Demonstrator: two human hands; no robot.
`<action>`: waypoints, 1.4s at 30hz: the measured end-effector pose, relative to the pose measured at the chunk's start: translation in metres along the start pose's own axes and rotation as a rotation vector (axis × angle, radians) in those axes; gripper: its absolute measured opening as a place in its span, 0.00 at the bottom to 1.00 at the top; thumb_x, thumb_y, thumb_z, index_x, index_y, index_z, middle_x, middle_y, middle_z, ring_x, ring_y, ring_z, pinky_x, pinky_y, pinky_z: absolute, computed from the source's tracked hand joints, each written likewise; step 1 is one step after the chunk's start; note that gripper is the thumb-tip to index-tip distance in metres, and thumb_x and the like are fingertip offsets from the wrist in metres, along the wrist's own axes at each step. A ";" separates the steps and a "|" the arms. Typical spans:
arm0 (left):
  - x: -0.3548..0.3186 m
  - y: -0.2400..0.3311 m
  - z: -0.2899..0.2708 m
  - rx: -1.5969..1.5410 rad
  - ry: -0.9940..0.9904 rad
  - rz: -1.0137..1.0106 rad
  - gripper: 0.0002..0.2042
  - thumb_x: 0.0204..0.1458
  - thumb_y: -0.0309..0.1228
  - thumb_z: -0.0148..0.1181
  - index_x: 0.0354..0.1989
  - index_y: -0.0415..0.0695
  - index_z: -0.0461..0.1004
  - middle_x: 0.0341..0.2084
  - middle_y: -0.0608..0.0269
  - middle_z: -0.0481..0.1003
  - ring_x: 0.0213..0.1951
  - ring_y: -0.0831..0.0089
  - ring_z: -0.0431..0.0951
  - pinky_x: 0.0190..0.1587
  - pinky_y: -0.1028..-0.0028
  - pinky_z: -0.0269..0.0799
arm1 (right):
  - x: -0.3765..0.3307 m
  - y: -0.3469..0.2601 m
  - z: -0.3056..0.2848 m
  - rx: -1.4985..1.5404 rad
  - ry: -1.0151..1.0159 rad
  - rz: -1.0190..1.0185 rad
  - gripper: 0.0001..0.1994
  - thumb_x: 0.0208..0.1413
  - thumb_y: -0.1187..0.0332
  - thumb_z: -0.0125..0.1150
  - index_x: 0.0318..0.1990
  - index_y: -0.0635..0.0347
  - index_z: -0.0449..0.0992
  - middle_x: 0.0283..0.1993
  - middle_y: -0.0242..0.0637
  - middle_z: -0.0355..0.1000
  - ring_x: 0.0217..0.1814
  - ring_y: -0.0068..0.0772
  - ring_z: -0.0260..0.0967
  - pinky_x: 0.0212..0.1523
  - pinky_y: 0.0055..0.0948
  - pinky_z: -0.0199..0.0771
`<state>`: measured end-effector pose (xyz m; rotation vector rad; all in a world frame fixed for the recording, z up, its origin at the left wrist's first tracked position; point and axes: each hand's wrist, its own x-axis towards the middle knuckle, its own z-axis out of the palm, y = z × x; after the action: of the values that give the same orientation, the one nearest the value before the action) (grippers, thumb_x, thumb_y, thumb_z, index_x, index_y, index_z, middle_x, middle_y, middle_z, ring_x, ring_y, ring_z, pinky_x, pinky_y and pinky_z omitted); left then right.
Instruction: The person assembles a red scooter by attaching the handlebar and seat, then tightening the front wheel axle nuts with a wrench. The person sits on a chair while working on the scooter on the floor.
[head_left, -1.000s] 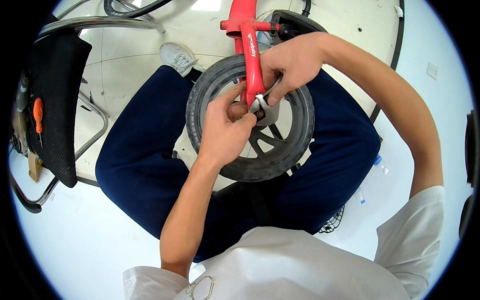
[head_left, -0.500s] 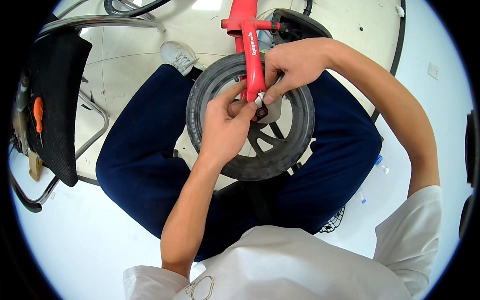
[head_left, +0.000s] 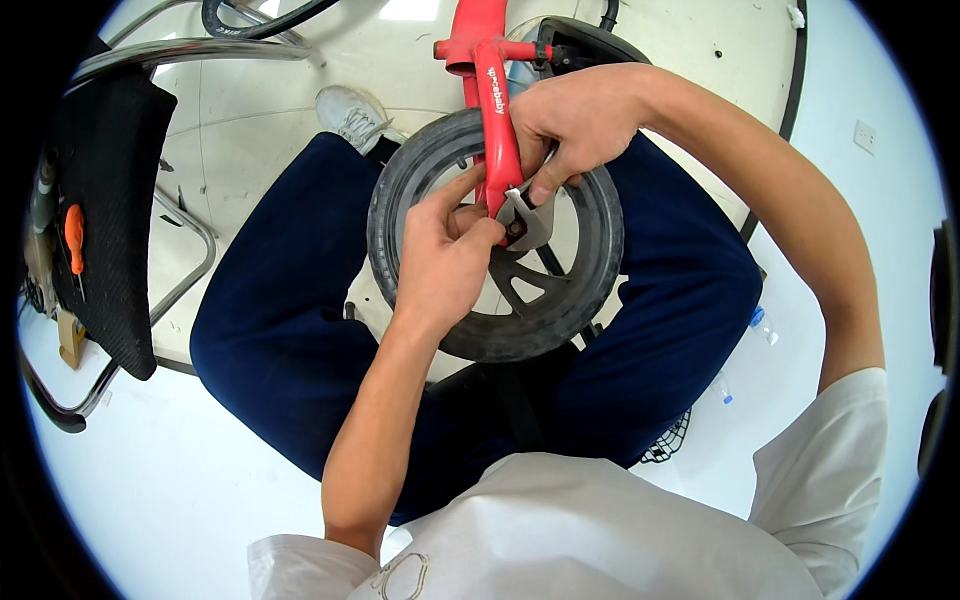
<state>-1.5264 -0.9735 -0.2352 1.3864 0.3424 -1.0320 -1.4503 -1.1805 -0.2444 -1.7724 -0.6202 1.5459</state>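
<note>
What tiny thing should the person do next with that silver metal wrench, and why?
Perhaps settle the silver metal wrench squarely on the small dark nut: the right hand holds the wrench with its head at the nut, but whether it grips is unclear. The left hand is close by, at the lower end of the glossy red fork.

I watch through 1 view: the left of 2 fisheye cameras on the wearer's head, facing steeply down, fairly close above the wheel [head_left: 480, 338], with the shirt [head_left: 600, 530] near and floor [head_left: 265, 85] far.
</note>
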 end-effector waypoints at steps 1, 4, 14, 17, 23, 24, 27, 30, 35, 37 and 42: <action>0.000 0.000 -0.001 0.014 -0.012 0.012 0.29 0.46 0.18 0.48 0.61 0.27 0.63 0.21 0.66 0.75 0.22 0.87 0.66 0.28 0.83 0.60 | -0.001 -0.002 -0.001 -0.033 -0.003 0.021 0.13 0.52 0.66 0.65 0.22 0.68 0.77 0.19 0.35 0.72 0.22 0.27 0.73 0.27 0.29 0.70; 0.001 -0.002 -0.002 0.044 -0.022 0.021 0.26 0.49 0.20 0.52 0.60 0.27 0.63 0.20 0.66 0.75 0.22 0.87 0.67 0.28 0.83 0.61 | -0.003 -0.007 0.004 -0.127 0.067 0.049 0.12 0.51 0.65 0.67 0.25 0.68 0.80 0.21 0.37 0.75 0.24 0.28 0.75 0.28 0.29 0.72; -0.001 0.000 0.004 0.088 0.048 0.041 0.23 0.55 0.23 0.60 0.59 0.27 0.66 0.23 0.65 0.78 0.27 0.87 0.72 0.34 0.82 0.67 | -0.004 0.001 0.013 -0.073 0.260 0.040 0.19 0.44 0.56 0.72 0.23 0.64 0.75 0.17 0.37 0.69 0.21 0.33 0.68 0.24 0.32 0.64; -0.001 0.002 0.006 0.064 0.069 0.012 0.24 0.55 0.23 0.60 0.60 0.28 0.66 0.23 0.68 0.78 0.27 0.87 0.71 0.37 0.82 0.68 | -0.008 0.003 0.011 -0.161 0.262 0.110 0.25 0.46 0.47 0.69 0.19 0.65 0.74 0.14 0.37 0.66 0.19 0.35 0.65 0.22 0.33 0.62; 0.000 0.003 0.005 -0.038 0.097 -0.030 0.24 0.52 0.21 0.56 0.59 0.28 0.66 0.24 0.65 0.77 0.27 0.86 0.71 0.32 0.82 0.65 | 0.000 0.013 0.013 -0.187 0.191 0.159 0.30 0.46 0.42 0.67 0.16 0.66 0.75 0.13 0.40 0.63 0.17 0.39 0.61 0.22 0.36 0.60; 0.000 0.002 0.004 -0.086 0.110 -0.049 0.24 0.51 0.20 0.55 0.60 0.28 0.66 0.23 0.66 0.77 0.26 0.87 0.70 0.30 0.83 0.64 | 0.001 0.015 0.014 -0.176 0.226 0.094 0.29 0.46 0.43 0.67 0.17 0.66 0.75 0.13 0.40 0.63 0.17 0.39 0.61 0.22 0.36 0.60; 0.001 0.002 0.000 -0.026 0.083 -0.076 0.26 0.48 0.19 0.52 0.60 0.30 0.66 0.21 0.68 0.74 0.22 0.87 0.64 0.26 0.82 0.57 | 0.002 0.017 0.014 -0.182 0.264 0.024 0.26 0.46 0.46 0.68 0.19 0.66 0.77 0.13 0.41 0.63 0.17 0.39 0.61 0.23 0.36 0.60; 0.001 0.000 -0.001 -0.020 0.063 -0.036 0.28 0.46 0.20 0.51 0.60 0.30 0.66 0.19 0.70 0.71 0.21 0.87 0.60 0.24 0.82 0.52 | 0.001 0.016 0.010 -0.176 0.259 -0.025 0.23 0.47 0.50 0.69 0.21 0.66 0.78 0.13 0.41 0.63 0.17 0.39 0.61 0.23 0.36 0.60; 0.002 -0.002 0.000 -0.010 0.067 -0.059 0.28 0.46 0.19 0.51 0.60 0.31 0.66 0.18 0.71 0.70 0.20 0.88 0.59 0.23 0.82 0.52 | -0.001 0.013 0.010 -0.150 0.244 -0.056 0.20 0.48 0.53 0.68 0.24 0.65 0.80 0.14 0.41 0.64 0.18 0.38 0.62 0.23 0.36 0.60; 0.001 -0.001 0.000 0.002 0.067 -0.054 0.28 0.46 0.19 0.50 0.60 0.31 0.66 0.18 0.71 0.70 0.19 0.88 0.59 0.23 0.82 0.52 | -0.003 0.013 0.015 -0.119 0.234 -0.003 0.21 0.49 0.52 0.67 0.25 0.66 0.80 0.14 0.42 0.64 0.18 0.38 0.61 0.23 0.36 0.60; 0.001 0.001 0.002 -0.019 0.083 -0.015 0.28 0.46 0.19 0.50 0.61 0.30 0.66 0.18 0.72 0.70 0.19 0.88 0.59 0.23 0.82 0.53 | -0.004 0.016 0.027 -0.099 0.234 0.121 0.23 0.51 0.51 0.64 0.24 0.67 0.79 0.13 0.44 0.62 0.17 0.40 0.59 0.23 0.37 0.58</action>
<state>-1.5264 -0.9761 -0.2347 1.4136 0.4231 -0.9826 -1.4791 -1.1883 -0.2550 -2.0622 -0.4887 1.3777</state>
